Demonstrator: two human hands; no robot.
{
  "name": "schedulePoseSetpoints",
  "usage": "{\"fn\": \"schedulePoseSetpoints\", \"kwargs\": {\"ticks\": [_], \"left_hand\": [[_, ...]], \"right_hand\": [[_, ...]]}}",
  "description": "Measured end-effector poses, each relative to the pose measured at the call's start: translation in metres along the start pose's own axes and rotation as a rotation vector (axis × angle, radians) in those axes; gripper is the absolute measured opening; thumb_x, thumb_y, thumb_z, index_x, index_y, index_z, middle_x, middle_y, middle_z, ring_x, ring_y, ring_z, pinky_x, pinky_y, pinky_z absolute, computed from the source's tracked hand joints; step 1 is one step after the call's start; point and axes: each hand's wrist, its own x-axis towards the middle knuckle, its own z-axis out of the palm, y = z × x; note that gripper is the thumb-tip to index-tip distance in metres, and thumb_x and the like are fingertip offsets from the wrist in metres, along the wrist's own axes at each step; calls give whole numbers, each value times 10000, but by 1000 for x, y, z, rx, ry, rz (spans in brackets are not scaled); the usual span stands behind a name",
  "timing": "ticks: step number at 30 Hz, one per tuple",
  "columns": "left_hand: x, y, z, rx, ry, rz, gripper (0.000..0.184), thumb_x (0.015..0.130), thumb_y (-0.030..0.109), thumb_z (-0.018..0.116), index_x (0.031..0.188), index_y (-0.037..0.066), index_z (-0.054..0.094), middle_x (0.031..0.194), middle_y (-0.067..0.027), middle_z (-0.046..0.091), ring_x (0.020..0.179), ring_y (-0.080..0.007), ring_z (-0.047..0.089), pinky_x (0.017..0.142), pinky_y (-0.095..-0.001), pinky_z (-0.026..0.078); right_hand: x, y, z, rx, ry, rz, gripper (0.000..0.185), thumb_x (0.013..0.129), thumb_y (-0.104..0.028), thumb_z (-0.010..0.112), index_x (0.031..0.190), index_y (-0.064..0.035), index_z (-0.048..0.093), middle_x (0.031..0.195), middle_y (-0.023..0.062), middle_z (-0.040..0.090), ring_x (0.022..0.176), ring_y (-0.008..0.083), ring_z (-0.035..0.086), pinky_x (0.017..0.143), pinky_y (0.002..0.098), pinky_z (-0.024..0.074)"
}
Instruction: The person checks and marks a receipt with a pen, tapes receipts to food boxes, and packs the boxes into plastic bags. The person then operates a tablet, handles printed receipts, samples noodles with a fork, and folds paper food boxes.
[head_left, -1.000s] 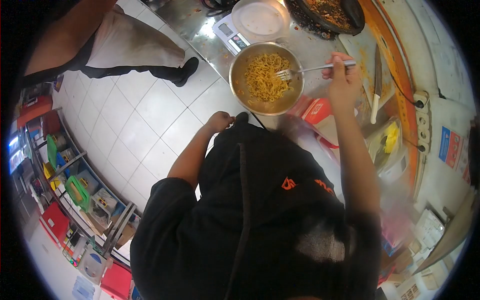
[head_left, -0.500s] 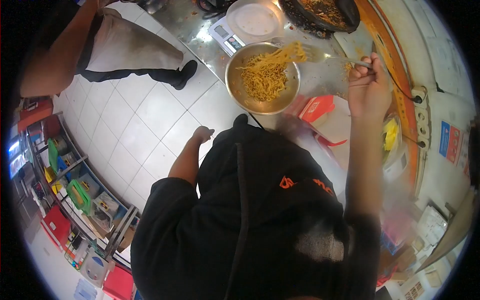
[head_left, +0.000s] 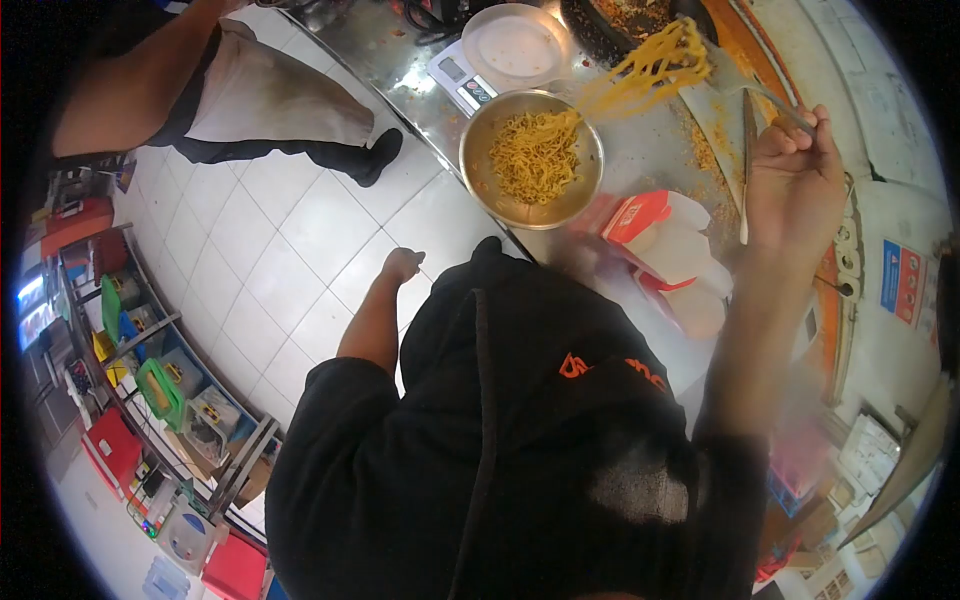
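Observation:
My right hand (head_left: pixel 797 190) is closed around the handle of a fork (head_left: pixel 772 97), held up over the right side of the counter. A clump of yellow noodles (head_left: pixel 660 72) hangs from the fork, its lower strands trailing toward the rim of a metal bowl (head_left: pixel 472 180). Inside that bowl lies a heap of noodles (head_left: pixel 533 165). Down at my side, over the tiled floor, my left hand (head_left: pixel 403 264) has its fingers curled; whether anything small is in them is hidden.
A kitchen scale (head_left: pixel 462 80) and a clear plastic lid or dish (head_left: pixel 513 45) sit behind the bowl. A red-and-white food box (head_left: pixel 672 235) stands in front. A dark pan (head_left: pixel 600 35) is at the back. Another person's apron (head_left: pixel 265 90) shows at left, beside shelving (head_left: pixel 150 330).
My right hand has risen and moved right with the fork, drawing the noodle clump up and away from the bowl. The left hand stays low at my side.

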Motion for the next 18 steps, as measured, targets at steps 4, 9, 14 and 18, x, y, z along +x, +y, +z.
{"fn": "schedulePoseSetpoints", "kwargs": {"ticks": [4,9,14,18], "left_hand": [[-6,1,-1,29,2,-44,407,896,351,462,862,14,688,818,-138,699,804,-277,657,805,-397,481],[-6,-12,5,117,-32,-41,413,889,367,473,821,16,680,822,-132,697,814,-288,650,810,-403,472],[-8,-24,13,167,52,44,410,884,366,477,794,12,664,788,-132,687,831,-293,644,803,-413,469],[-8,-28,13,256,91,99,409,883,364,476,789,16,670,793,-134,689,827,-290,646,800,-414,472]], "right_hand": [[8,-17,9,61,-84,-24,125,958,-68,418,1004,35,473,857,92,507,743,164,489,661,270,444],[18,-40,22,156,-219,11,99,942,-45,418,960,40,465,827,103,496,746,177,487,678,285,457],[37,-67,28,157,-387,21,77,897,-1,424,927,50,474,811,116,492,745,191,482,697,303,465],[44,-87,50,224,-330,-18,8,866,41,434,860,46,436,770,95,408,718,191,422,674,300,424]]}}
